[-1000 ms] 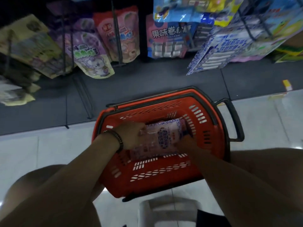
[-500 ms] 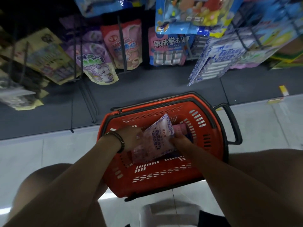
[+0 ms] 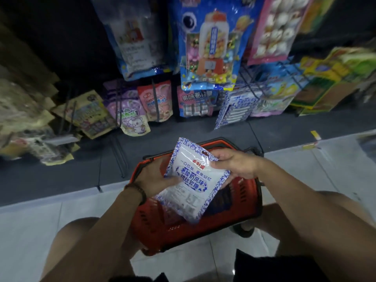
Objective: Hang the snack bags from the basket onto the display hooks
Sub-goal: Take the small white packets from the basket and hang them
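1. The snack bag (image 3: 195, 180), white with a blue patterned border, is in both my hands, in the air just above the basket (image 3: 150, 226). It is tilted, with its top edge pointing toward the rack.
2. My left hand (image 3: 154, 180) holds the bag's left edge, thumb on the printed front and fingers behind it. My right hand (image 3: 234, 163) pinches the top right corner, thumb on the front, just beside the hang hole (image 3: 205, 153).
3. The red basket sits on the pale floor (image 3: 40, 231) between my knees. I cannot tell how many bags are left in it, because the one I hold covers the inside.
4. Beyond the basket the hooks (image 3: 155, 98) carry rows of packets. What look like matching bags (image 3: 236, 110) hang low on the right, well apart from my hands.
5. Risks, as I judge them:
   - The film looks slick, so a loose pinch could let the bag slide back down.
   - My right thumb sits so near the hole that it may block the hook tip.
   - The rack is dim and crowded, so I could miss the hole, tear it, or knock a neighbouring packet off.
   - I could choose the wrong hook and mix the products.
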The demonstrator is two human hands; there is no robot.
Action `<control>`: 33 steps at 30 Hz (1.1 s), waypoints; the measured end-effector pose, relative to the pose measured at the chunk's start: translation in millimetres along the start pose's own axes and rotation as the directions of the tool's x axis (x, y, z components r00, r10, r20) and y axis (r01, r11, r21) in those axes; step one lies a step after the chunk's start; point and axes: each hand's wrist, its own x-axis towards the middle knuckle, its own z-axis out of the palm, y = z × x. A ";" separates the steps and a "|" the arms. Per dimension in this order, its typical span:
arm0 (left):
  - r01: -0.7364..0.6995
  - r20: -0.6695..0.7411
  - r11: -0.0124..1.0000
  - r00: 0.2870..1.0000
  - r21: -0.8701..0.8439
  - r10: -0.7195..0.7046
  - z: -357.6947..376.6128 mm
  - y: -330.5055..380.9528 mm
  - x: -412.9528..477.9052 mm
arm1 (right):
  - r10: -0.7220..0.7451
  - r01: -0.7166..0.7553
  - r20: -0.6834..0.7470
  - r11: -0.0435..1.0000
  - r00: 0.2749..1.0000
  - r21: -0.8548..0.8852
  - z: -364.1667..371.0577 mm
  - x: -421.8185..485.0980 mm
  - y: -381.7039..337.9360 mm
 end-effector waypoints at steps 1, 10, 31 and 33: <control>-0.010 0.047 0.996 0.999 -0.083 0.014 -0.7 8.9 -6.0 | -0.030 0.030 0.002 0.999 1.000 -0.038 0.2 -9.5 -11.8; -0.152 -0.149 0.922 0.983 -0.356 0.104 -9.5 86.2 -49.1 | -0.299 0.292 -0.267 0.954 0.916 -0.067 1.9 -73.3 -62.0; -0.143 -0.607 0.990 0.785 0.020 0.125 43.5 164.5 -85.3 | -0.416 0.424 -0.671 0.891 0.614 -0.164 54.1 -100.6 -46.2; -0.249 -0.358 0.962 0.913 -0.113 0.194 58.6 172.1 -89.2 | -0.482 0.408 -0.665 0.869 0.571 -0.280 65.9 -97.6 -53.0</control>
